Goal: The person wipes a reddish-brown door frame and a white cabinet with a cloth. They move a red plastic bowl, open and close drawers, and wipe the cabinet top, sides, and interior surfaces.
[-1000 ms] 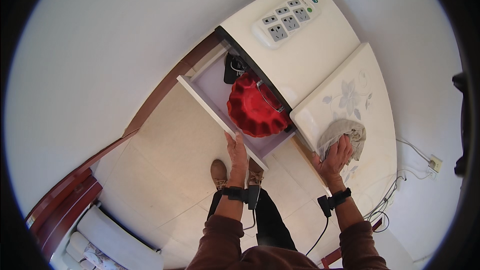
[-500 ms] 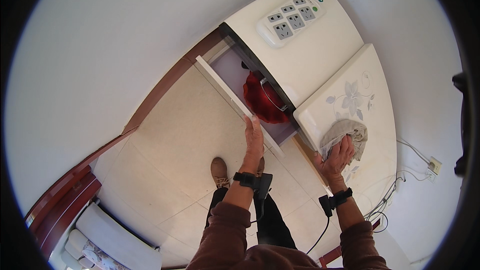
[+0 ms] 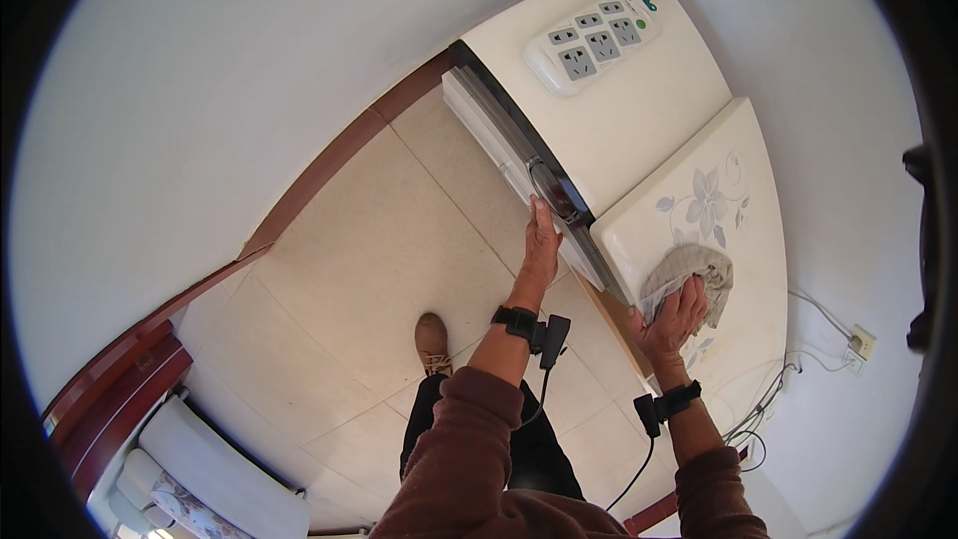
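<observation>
Head view: Set the left hand [image 3: 542, 245] against the long white drawer front [image 3: 493, 143] of a glossy cream cabinet [image 3: 609, 130], with fingers extended and unclenched (contact at the outer face, nothing grasped). Showed the drawer front close under the dark edge of the cabinet top, protruding only a little.

Rested the right hand [image 3: 671, 324] on a crumpled grey-beige fabric cloth [image 3: 702, 265], directly atop a thick-edged cream panel [image 3: 639, 215] printed with grey flowers. Laid fingers over the cloth, thumb near the panel's front edge; could not tell whether closed tightly on it.

Wore a black wrist strap with a small box-shaped device on each arm. Located a white, rounded plastic power strip [image 3: 547, 65] with grey sockets on the cabinet top, well apart from both hands. Stood on a beige tiled floor [image 3: 379, 269], with one brown lace-up shoe [image 3: 431, 334] visible.
</observation>
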`<act>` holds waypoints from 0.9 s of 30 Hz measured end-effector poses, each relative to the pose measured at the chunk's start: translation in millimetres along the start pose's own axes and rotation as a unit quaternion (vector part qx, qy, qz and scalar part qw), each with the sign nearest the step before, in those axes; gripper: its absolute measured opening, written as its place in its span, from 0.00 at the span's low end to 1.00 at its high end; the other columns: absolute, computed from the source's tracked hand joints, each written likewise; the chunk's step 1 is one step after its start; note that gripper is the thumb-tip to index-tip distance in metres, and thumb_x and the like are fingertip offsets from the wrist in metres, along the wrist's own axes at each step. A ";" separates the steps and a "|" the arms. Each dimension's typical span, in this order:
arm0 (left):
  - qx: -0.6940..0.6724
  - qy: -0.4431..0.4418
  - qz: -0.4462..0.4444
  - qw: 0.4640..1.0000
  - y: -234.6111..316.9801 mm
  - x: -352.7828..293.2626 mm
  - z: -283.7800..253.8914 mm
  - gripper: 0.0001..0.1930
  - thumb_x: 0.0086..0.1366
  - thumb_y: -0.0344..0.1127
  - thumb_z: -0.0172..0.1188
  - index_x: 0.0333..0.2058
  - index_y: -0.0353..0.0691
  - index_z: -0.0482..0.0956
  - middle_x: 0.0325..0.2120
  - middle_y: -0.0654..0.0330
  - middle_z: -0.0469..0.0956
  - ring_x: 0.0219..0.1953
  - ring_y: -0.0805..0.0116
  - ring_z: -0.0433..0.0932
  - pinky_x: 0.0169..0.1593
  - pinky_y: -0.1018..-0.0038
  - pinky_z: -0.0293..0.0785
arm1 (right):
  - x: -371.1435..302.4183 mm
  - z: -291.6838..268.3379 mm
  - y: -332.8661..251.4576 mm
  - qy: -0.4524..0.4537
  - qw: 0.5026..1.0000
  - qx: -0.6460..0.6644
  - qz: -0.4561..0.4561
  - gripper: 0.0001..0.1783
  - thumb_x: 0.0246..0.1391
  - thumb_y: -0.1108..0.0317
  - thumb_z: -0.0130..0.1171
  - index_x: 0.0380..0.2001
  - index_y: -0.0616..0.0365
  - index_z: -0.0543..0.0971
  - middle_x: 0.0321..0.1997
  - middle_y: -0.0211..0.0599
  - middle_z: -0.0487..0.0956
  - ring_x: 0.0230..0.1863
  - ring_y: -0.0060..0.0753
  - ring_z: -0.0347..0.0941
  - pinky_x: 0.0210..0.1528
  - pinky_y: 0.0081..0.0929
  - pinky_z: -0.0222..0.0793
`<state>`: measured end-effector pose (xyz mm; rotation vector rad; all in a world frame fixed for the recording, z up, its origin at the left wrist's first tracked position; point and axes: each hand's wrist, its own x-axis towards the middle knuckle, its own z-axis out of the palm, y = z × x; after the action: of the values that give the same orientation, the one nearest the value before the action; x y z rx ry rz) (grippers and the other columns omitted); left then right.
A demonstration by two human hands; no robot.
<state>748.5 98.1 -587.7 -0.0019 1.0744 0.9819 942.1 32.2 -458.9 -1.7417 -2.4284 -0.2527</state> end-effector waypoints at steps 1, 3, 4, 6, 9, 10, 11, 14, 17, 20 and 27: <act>-0.006 0.007 -0.002 1.000 -1.1 2.6 1.1 0.57 0.50 0.81 0.42 0.67 0.44 0.41 0.68 0.60 0.42 0.69 0.61 0.42 0.64 0.59 0.48 | -0.1 0.1 0.2 0.001 1.000 0.000 -0.001 0.37 0.49 0.43 0.54 0.46 0.71 0.67 0.54 0.60 0.64 0.56 0.63 0.59 0.52 0.58 0.53; -0.020 -0.001 0.005 1.000 -4.0 8.3 2.1 0.51 0.52 0.80 0.40 0.65 0.48 0.50 0.64 0.63 0.51 0.64 0.65 0.51 0.61 0.60 0.52 | -0.4 0.6 0.8 0.001 1.000 -0.001 -0.002 0.37 0.49 0.42 0.54 0.46 0.71 0.67 0.54 0.60 0.64 0.56 0.63 0.59 0.52 0.58 0.53; -0.028 -0.016 0.012 0.999 -5.7 11.3 1.9 0.47 0.54 0.80 0.39 0.62 0.51 0.55 0.60 0.65 0.56 0.60 0.68 0.55 0.59 0.61 0.54 | -0.6 1.0 1.1 0.005 1.000 -0.002 -0.004 0.38 0.49 0.42 0.54 0.46 0.71 0.67 0.54 0.61 0.64 0.56 0.63 0.59 0.52 0.57 0.53; -0.036 -0.023 0.025 0.999 -11.2 15.7 1.5 0.40 0.57 0.78 0.37 0.57 0.54 0.61 0.53 0.68 0.61 0.53 0.72 0.60 0.56 0.63 0.57 | -1.0 1.9 1.6 0.009 1.000 -0.005 -0.007 0.38 0.50 0.42 0.54 0.46 0.71 0.67 0.55 0.61 0.64 0.56 0.63 0.59 0.52 0.57 0.53; -0.031 -0.011 0.029 0.999 -17.9 20.3 -1.3 0.35 0.60 0.75 0.35 0.52 0.54 0.65 0.47 0.70 0.64 0.48 0.75 0.61 0.53 0.63 0.59 | -1.6 2.6 1.3 0.011 1.000 -0.005 -0.007 0.38 0.50 0.43 0.53 0.47 0.71 0.66 0.55 0.60 0.64 0.56 0.62 0.59 0.52 0.57 0.53; -0.024 -0.013 0.020 0.999 -17.8 20.8 -3.7 0.35 0.61 0.75 0.35 0.53 0.53 0.65 0.49 0.69 0.64 0.49 0.73 0.61 0.53 0.63 0.60 | -1.7 2.6 1.1 0.011 1.000 -0.004 -0.010 0.37 0.49 0.43 0.54 0.46 0.70 0.67 0.55 0.60 0.64 0.56 0.62 0.59 0.52 0.57 0.53; -0.016 -0.017 0.010 1.000 -16.5 20.1 -6.0 0.36 0.61 0.74 0.35 0.54 0.52 0.65 0.50 0.69 0.65 0.51 0.72 0.61 0.53 0.62 0.60 | -1.7 2.3 0.9 0.012 1.000 -0.002 -0.008 0.37 0.49 0.43 0.54 0.46 0.70 0.67 0.54 0.60 0.65 0.56 0.62 0.60 0.52 0.57 0.53; 0.058 0.037 0.024 0.997 -1.6 6.8 -9.5 0.36 0.65 0.68 0.36 0.57 0.44 0.64 0.56 0.63 0.64 0.55 0.67 0.61 0.55 0.60 0.60 | -0.8 1.3 0.1 0.011 1.000 0.014 0.009 0.34 0.45 0.45 0.56 0.42 0.68 0.68 0.54 0.59 0.65 0.56 0.61 0.60 0.52 0.57 0.53; 0.321 0.186 0.229 0.900 31.1 -20.6 -2.5 0.28 0.69 0.49 0.43 0.60 0.34 0.61 0.62 0.53 0.59 0.61 0.60 0.59 0.59 0.65 0.59 | 0.4 0.8 -0.2 -0.001 0.999 0.015 0.031 0.31 0.40 0.46 0.59 0.36 0.66 0.70 0.53 0.58 0.66 0.56 0.60 0.60 0.52 0.58 0.53; 0.370 0.152 0.445 0.801 59.8 -51.3 37.3 0.24 0.67 0.37 0.49 0.58 0.29 0.63 0.60 0.46 0.61 0.61 0.51 0.61 0.61 0.62 0.59 | 0.1 -1.3 -1.8 0.001 0.998 0.025 0.062 0.28 0.35 0.48 0.62 0.32 0.63 0.72 0.53 0.55 0.67 0.57 0.58 0.61 0.53 0.60 0.53; 0.632 -0.048 0.497 0.593 44.3 -36.5 149.3 0.26 0.57 0.39 0.60 0.54 0.36 0.68 0.58 0.50 0.64 0.57 0.49 0.66 0.53 0.57 0.64 | 1.0 -9.8 1.4 -0.021 0.992 0.077 0.097 0.31 0.28 0.49 0.66 0.36 0.57 0.74 0.54 0.49 0.68 0.58 0.51 0.61 0.52 0.57 0.54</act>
<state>824.0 166.1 -464.1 2.0121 1.4742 0.8926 943.3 31.4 -449.1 -1.9122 -2.2179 -0.0049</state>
